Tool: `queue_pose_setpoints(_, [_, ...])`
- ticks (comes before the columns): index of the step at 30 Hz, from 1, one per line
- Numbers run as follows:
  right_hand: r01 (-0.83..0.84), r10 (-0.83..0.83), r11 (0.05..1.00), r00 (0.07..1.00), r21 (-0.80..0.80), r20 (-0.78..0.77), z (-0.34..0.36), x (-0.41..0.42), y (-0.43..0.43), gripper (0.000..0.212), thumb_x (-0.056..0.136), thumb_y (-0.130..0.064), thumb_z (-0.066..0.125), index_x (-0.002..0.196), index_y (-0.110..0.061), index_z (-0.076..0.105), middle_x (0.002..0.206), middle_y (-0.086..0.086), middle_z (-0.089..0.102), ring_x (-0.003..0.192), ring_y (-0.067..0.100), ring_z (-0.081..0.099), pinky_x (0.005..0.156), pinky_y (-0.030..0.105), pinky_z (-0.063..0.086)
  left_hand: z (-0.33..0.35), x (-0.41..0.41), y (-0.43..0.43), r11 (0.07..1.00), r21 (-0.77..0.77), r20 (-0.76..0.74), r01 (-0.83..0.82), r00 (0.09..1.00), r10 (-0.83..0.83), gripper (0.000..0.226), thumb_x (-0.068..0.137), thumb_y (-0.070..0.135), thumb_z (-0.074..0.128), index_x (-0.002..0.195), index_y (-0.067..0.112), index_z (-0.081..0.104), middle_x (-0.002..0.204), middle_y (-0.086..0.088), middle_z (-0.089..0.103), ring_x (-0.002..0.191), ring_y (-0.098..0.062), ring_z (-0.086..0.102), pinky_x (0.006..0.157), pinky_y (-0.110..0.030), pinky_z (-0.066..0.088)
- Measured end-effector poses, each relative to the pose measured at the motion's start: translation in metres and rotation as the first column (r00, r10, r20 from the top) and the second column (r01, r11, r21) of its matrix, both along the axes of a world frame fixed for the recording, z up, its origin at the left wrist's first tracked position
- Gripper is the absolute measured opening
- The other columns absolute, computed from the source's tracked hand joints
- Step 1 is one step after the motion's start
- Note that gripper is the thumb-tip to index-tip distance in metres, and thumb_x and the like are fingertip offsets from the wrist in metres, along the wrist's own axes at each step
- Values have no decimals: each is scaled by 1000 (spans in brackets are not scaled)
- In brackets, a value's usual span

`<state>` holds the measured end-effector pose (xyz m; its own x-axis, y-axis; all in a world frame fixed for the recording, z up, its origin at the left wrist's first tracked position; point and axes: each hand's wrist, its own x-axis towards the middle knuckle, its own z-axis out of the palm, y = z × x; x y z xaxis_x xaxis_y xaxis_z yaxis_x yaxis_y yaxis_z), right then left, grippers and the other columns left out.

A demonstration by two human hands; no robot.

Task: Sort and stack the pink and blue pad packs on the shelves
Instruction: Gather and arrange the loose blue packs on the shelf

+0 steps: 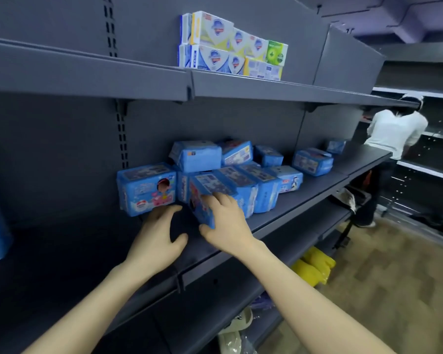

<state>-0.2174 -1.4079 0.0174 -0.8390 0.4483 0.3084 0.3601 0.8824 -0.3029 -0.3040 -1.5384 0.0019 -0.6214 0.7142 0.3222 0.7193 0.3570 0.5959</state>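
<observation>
On the middle shelf (315,192), just right of the upright blue pack (146,191) squared at the front: gripping a tilted blue pack (205,190) with the right hand (225,221), fingers over its top and thumb at its lower corner, and holding the left hand (159,233) spread and unladen just below that upright pack. Looks barely begun, with a loose heap (241,172) behind and right of it, stray packs (312,162) farther right, and no pink pack seen.
</observation>
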Motion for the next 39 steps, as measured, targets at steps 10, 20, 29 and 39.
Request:
queue_pose_setpoints(10, [117,-105,988,988,-98,116,-1,-5,56,66,85,-46,55,139,-18,29,146,12,20,133,34,19,102,48,31,-8,18,38,996,-20,19,-86,996,86,59,86,21,60,139,21,35,143,-2,34,131,-17,34,102,-22,28])
queue_pose_setpoints(20, [170,-155,969,984,-181,91,-11,-35,57,81,77,-59,60,136,-15,26,142,14,17,124,37,28,88,42,40,-12,20,41,984,-32,-16,-178,984,177,56,85,22,60,137,22,38,140,-1,38,128,-15,38,100,-19,29])
queue_pose_setpoints(29, [147,-142,981,989,-124,50,-20,-43,63,57,91,-34,54,136,-16,25,144,18,14,122,41,26,68,35,35,-21,25,42,974,-18,4,-226,974,226,50,86,23,59,134,21,43,137,1,39,125,-13,40,95,-14,29])
queue_pose_setpoints(39, [43,-52,984,997,-170,-51,-18,-31,69,50,89,-32,54,130,-14,33,136,16,25,116,37,32,70,34,32,-23,28,48,962,-39,74,-269,960,272,49,86,23,60,132,22,44,137,-2,40,124,-16,42,96,-18,32])
